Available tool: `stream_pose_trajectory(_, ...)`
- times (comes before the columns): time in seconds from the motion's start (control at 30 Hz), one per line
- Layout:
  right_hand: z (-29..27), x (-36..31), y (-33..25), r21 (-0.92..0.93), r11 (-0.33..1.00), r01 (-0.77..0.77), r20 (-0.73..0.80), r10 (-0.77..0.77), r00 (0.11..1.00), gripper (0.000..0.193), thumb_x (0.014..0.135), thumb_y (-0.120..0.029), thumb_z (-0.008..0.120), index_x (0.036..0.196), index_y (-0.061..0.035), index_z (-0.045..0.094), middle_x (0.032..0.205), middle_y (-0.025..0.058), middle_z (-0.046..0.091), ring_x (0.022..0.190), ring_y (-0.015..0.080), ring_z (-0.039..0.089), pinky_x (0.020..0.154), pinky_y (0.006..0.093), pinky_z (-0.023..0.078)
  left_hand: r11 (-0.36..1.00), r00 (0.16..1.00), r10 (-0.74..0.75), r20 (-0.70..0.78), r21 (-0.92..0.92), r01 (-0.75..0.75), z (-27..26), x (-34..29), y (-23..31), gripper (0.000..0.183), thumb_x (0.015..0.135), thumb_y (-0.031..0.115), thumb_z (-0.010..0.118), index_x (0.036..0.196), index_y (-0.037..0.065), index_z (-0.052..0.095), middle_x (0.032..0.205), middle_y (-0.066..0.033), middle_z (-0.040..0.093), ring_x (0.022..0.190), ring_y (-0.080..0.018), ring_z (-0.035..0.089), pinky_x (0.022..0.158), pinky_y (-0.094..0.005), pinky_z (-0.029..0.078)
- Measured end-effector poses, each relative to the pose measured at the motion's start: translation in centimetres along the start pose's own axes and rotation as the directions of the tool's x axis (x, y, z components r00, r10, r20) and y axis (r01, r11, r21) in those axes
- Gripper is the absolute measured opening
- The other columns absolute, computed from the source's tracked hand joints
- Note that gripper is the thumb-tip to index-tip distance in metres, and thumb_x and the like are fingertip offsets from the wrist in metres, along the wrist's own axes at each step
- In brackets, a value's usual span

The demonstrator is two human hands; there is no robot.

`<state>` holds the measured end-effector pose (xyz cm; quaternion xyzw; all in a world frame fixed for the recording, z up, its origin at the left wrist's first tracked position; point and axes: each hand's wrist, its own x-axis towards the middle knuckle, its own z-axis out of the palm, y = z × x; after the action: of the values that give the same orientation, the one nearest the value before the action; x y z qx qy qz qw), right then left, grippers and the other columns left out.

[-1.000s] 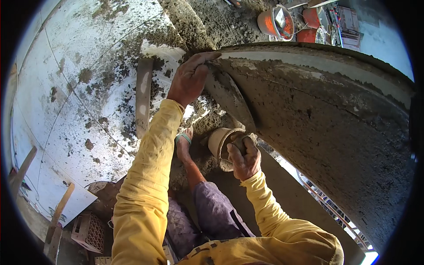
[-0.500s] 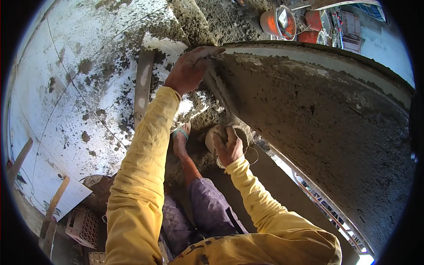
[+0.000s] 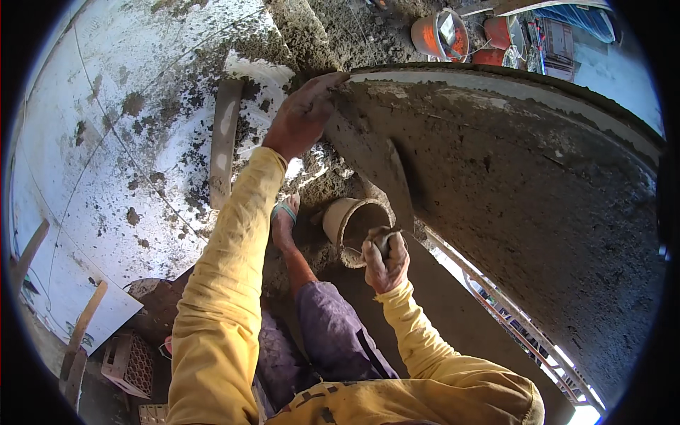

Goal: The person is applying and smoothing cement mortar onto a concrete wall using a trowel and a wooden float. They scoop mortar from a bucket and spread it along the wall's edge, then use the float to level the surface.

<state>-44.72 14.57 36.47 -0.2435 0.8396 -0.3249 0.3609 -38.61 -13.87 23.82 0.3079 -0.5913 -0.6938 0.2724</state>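
Observation:
My left hand (image 3: 301, 120) grips the near-left top corner of a mortar-coated wall (image 3: 517, 170), its index finger stretched along the edge. The inner fingers are partly hidden. My right hand (image 3: 386, 263) is closed round the handle of a plastering trowel (image 3: 401, 185). The thin grey blade reaches away from me, close to the wall's rough brown face; whether it touches cannot be told. Just left of that hand, a mortar-caked bucket (image 3: 342, 218) stands tilted on the floor at the wall's foot.
A mortar-stained wooden board (image 3: 225, 138) lies on the splattered white sheet (image 3: 170, 92) to my left. Orange buckets (image 3: 428, 37) stand beyond the wall. A plastic crate (image 3: 129, 365) and upright wood pieces (image 3: 88, 319) are at the lower left. My sandalled foot (image 3: 285, 212) is beside the bucket.
My right hand has moved from over the bucket toward me and slightly right, uncovering its mouth and showing the trowel blade by the wall. My left hand stays at the wall corner.

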Motion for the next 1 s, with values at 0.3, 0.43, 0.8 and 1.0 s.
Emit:
stream_pose_trajectory(0.3,-0.6,-4.9,2.5,-0.117,0.925,-0.362,0.108,0.374,0.921,0.021,0.090,-0.019,0.070,0.098,-0.0027,0.060,0.070,0.0075,0.061,0.060,0.0143,0.060,0.056,0.0314,0.049,0.986,0.926,0.118,-0.359,0.150,-0.067,5.8,-4.3,3.7,0.032,0.089,0.004,0.061,0.122,0.005,0.064,0.129,-0.0129,0.059,0.110,-0.0213,0.061,0.094,-0.0310,0.050)
stream_pose_trajectory(0.43,-0.5,-6.0,3.9,-0.244,0.897,-0.369,0.165,0.414,0.895,0.030,0.088,-0.027,0.070,0.100,-0.0008,0.062,0.083,0.0160,0.067,0.077,0.0312,0.066,0.071,0.0388,0.052,0.994,0.891,0.048,-0.451,0.111,0.003,7.6,-4.9,4.1,0.023,0.089,0.002,0.063,0.111,0.004,0.069,0.115,-0.0117,0.067,0.101,-0.0190,0.064,0.086,-0.0298,0.051)
stream_pose_trajectory(0.8,-0.8,-5.7,5.7,-0.271,0.873,-0.405,0.219,0.466,0.858,0.028,0.090,-0.026,0.068,0.101,-0.0011,0.061,0.073,0.0051,0.061,0.061,0.0145,0.059,0.058,0.0316,0.049,0.995,0.916,0.029,-0.400,0.102,0.013,6.0,-3.6,3.2,0.018,0.085,0.000,0.069,0.102,0.006,0.069,0.109,-0.0097,0.068,0.103,-0.0223,0.065,0.090,-0.0310,0.051)
stream_pose_trajectory(1.0,-1.1,-5.3,4.6,-0.244,0.766,-0.595,0.210,0.640,0.739,0.029,0.089,-0.029,0.068,0.098,-0.0018,0.061,0.074,0.0065,0.063,0.061,0.0154,0.061,0.057,0.0327,0.050,0.991,0.931,-0.015,-0.366,0.119,0.062,5.7,-3.3,3.2,0.014,0.086,0.001,0.069,0.099,0.005,0.069,0.101,-0.0075,0.068,0.095,-0.0179,0.067,0.086,-0.0286,0.052)
